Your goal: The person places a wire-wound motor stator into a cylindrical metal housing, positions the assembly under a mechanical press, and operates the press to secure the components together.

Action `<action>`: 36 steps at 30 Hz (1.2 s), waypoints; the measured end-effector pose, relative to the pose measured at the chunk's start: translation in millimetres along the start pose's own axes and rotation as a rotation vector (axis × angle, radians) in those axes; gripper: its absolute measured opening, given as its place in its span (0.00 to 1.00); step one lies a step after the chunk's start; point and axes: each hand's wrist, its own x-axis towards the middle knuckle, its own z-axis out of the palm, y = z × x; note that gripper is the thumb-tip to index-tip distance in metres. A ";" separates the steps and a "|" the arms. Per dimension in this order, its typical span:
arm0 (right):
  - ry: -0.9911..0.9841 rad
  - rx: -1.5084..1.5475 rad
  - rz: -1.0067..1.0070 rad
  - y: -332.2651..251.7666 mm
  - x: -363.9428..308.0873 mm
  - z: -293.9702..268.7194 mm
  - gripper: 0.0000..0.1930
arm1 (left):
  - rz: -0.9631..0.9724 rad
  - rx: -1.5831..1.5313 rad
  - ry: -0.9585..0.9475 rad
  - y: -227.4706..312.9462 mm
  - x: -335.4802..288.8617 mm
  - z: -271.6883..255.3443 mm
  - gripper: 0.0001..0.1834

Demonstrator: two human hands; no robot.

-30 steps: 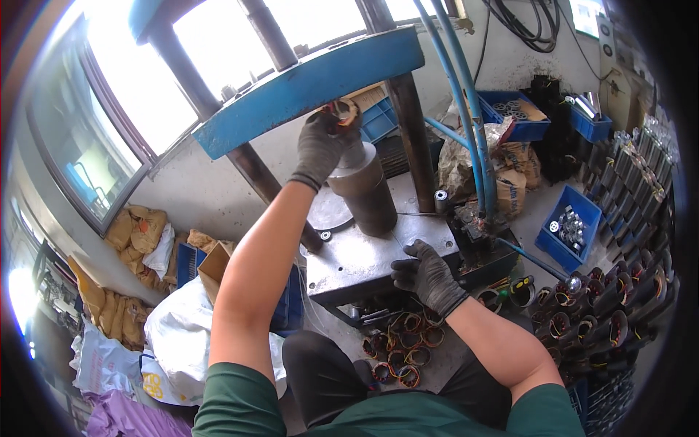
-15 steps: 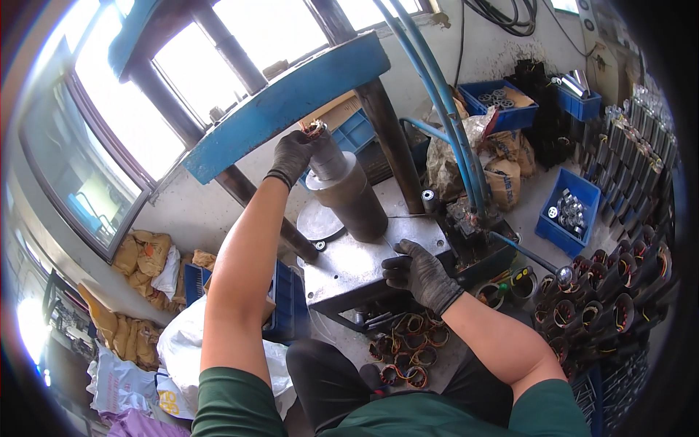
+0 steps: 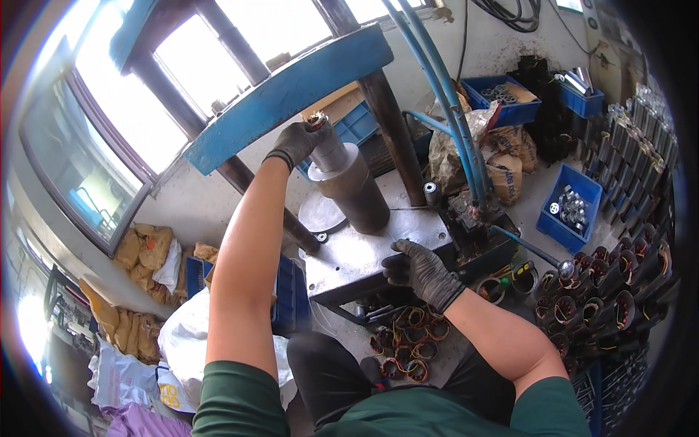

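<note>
My left hand [image 3: 297, 143], in a dark grey glove, is closed around the side of a wire-wound stator [image 3: 318, 119] at the top of a stepped metal cylinder [image 3: 354, 191]. Coloured leads and copper show at its upper end, and my fingers partly hide it. The cylinder stands on the steel table [image 3: 357, 258] of a blue-framed press [image 3: 291, 91]. Over the table's front right edge hovers my gloved right hand [image 3: 422, 273], apart from the cylinder. Its fingers are bent inward, and whatever they may hold is too small to make out.
Blue hydraulic pipes [image 3: 457, 120] and a ball-ended lever [image 3: 565, 269] stand right of the table. Several wire coil rings [image 3: 415, 339] lie below it. Dark tubes with wires [image 3: 625, 309] crowd the right side, near a blue bin [image 3: 570, 207]. White sacks [image 3: 186, 342] sit left.
My left hand has shifted slightly around the stator, and the whole view has moved a little. My right hand keeps nearly the same place and bent pose.
</note>
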 end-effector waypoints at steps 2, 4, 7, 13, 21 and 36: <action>0.006 -0.006 -0.004 -2.7 1.0 -2.2 0.18 | 0.051 0.020 -0.100 5.0 -1.4 -5.5 0.33; 0.002 -0.022 -0.002 -6.0 1.0 -0.6 0.18 | 0.093 -0.061 -0.094 -9.6 3.4 -5.0 0.33; -0.011 -0.011 -0.031 -11.9 -0.8 3.1 0.17 | 0.048 -0.268 -0.065 -29.4 0.0 -3.9 0.27; -0.067 -0.011 -0.100 -16.2 3.2 -10.6 0.16 | 0.170 -0.614 0.369 -89.2 -96.3 24.1 0.25; -0.060 -0.220 -0.147 -23.2 -6.7 -12.9 0.22 | -0.260 -0.926 0.205 -203.5 -431.5 116.4 0.19; -0.274 -0.732 0.038 -15.2 70.5 -157.2 0.26 | -1.217 -0.358 -0.342 -222.4 -911.0 382.5 0.29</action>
